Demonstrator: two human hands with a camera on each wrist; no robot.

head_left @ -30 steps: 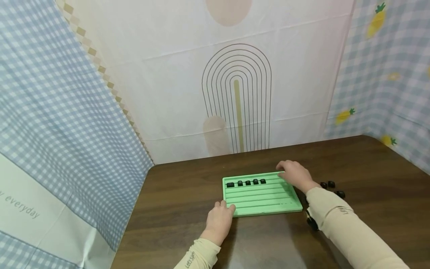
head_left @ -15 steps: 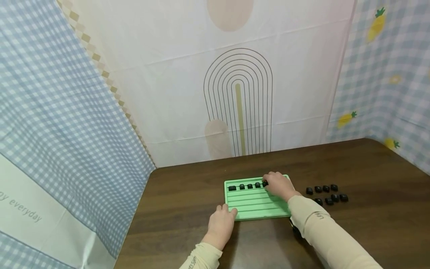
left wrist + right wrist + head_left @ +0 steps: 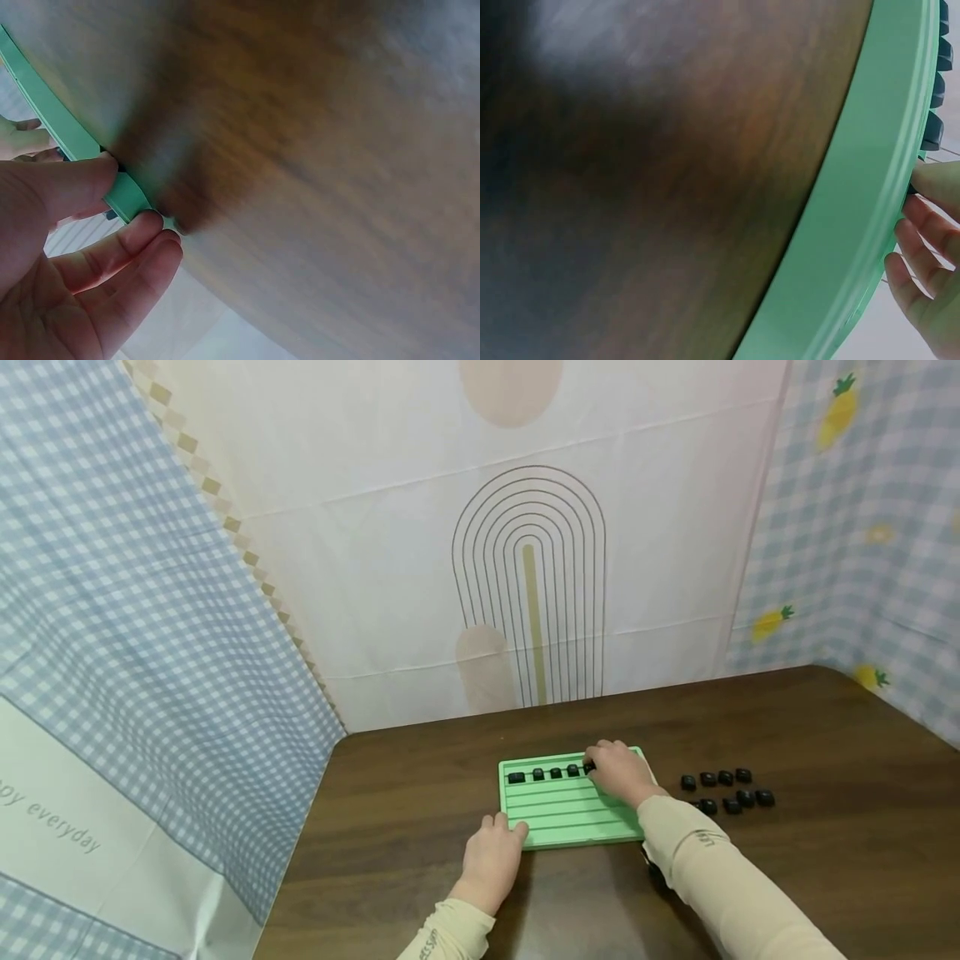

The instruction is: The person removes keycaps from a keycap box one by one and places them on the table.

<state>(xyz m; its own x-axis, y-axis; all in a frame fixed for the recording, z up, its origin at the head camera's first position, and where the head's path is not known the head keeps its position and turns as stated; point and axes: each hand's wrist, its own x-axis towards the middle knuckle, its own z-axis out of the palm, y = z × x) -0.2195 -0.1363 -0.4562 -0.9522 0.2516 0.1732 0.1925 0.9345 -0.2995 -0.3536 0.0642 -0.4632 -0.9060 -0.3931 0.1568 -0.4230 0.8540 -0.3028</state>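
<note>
A light green tray [image 3: 577, 814] with long ridges lies on the wooden table. Along its far ridge stands a row of small black keycaps [image 3: 556, 773]. My left hand [image 3: 491, 856] grips the tray's near left corner; in the left wrist view the thumb and fingers [image 3: 139, 296] pinch its green rim [image 3: 60, 120]. My right hand [image 3: 622, 774] reaches over the tray to the right end of the row. There its thumb and index finger pinch a keycap [image 3: 913, 189], mostly hidden by the fingertips, beside the other keycaps in the row [image 3: 932, 131].
Right of the tray, several loose black keycaps [image 3: 725, 778] lie on the table [image 3: 840, 760] in two rough rows. The right forearm partly covers the nearer row. A printed cloth [image 3: 375, 610] hangs behind the table, and a checked curtain [image 3: 187, 652] at the left.
My right hand has moved left, from the tray's far right edge to the end of the keycap row, and has barely moved during the last half second. The left hand stays at the corner.
</note>
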